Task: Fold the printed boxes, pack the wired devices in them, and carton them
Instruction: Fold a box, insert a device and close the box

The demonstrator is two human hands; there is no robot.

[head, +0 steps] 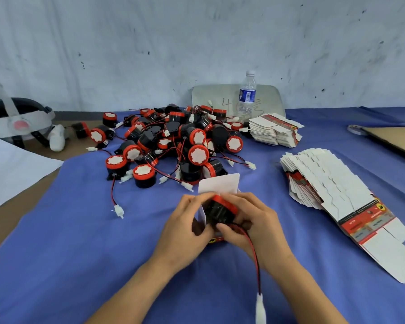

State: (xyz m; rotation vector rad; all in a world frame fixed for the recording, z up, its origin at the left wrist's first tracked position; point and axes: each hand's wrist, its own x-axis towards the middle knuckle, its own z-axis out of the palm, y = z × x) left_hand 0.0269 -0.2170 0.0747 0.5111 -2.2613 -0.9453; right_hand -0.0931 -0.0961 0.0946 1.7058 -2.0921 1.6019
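both hands meet at the near centre of the blue cloth [80,230]. the left hand [185,225] curls round the side of a half-folded box [219,183], whose white flap stands up on the far side. the right hand [255,220] grips a black device [220,211] with its thumb on the body, so neither hand is free. the device sits between the palms at the box mouth, red rim toward the far flap. its wire [255,260] runs out from under the right hand toward the near edge and ends in a white plug [260,307]. the wire lies on the right hand's side, so that hand is likely the one to tuck it in. the loose pile of devices [173,141] lies farther off, and the flat boxes [337,190] are to the right.
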